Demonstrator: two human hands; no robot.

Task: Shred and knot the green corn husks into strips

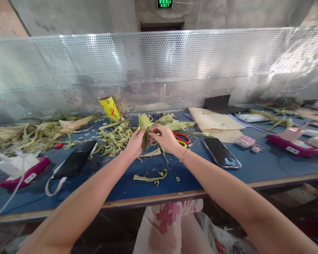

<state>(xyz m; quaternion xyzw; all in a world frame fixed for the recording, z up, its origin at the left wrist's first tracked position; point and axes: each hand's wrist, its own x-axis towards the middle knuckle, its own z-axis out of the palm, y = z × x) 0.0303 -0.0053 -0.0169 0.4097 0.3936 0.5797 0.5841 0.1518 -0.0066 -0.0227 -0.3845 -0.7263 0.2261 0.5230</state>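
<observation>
while close together above the blue table [148,192], both hands [163,135] tight on green husk [145,123]

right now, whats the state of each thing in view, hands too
left hand: closed on husk
right hand: pinching husk
husk: held in both hands
right phone: flat, screen dark
black device: lying flat
yellow tube: tilted, top open
exit sign: lit

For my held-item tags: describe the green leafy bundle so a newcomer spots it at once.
Start at the perforated screen, then the blue table before it. Mid-table, the left hand and right hand meet on the green leafy bundle. Unlike the curled scraps heaped to its left, it is held upright, flaring pale on top.
</observation>
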